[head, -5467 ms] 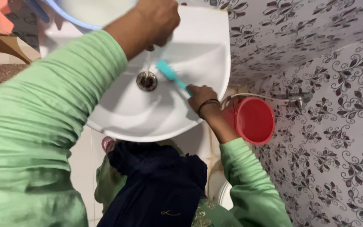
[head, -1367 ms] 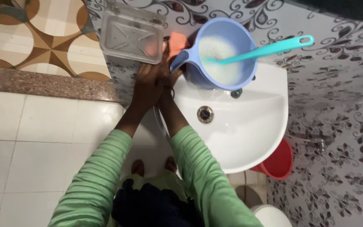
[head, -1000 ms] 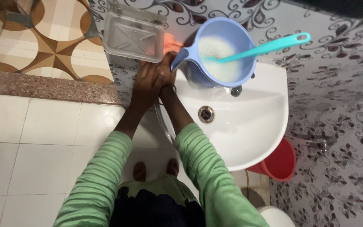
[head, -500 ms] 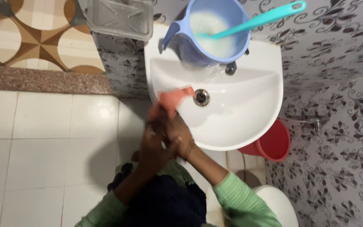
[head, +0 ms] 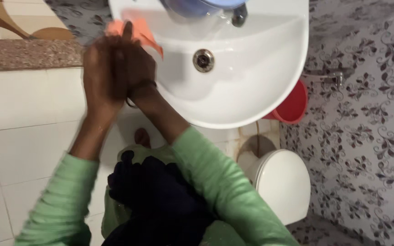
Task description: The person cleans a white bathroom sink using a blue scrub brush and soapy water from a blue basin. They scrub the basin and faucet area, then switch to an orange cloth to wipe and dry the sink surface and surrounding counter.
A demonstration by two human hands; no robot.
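An orange cloth (head: 149,36) sticks out between my two hands at the left rim of the white washbasin (head: 251,91). My left hand (head: 101,75) and my right hand (head: 137,68) are pressed together around the cloth, blurred by motion. A band sits on my right wrist. Only the lower edge of a blue jug (head: 201,7) shows at the back of the basin, beside the tap (head: 239,16). The drain (head: 203,60) lies right of my hands.
A red bucket (head: 292,105) stands under the basin's right side, near a wall tap (head: 334,77). A white toilet lid (head: 283,182) is below it. Patterned grey tiles cover the right; white floor tiles and a granite ledge (head: 28,54) lie on the left.
My hands picked up the orange cloth from beside the jug and brought it down to the basin's left rim. The view tilted down, so the jug and clear container left the frame.
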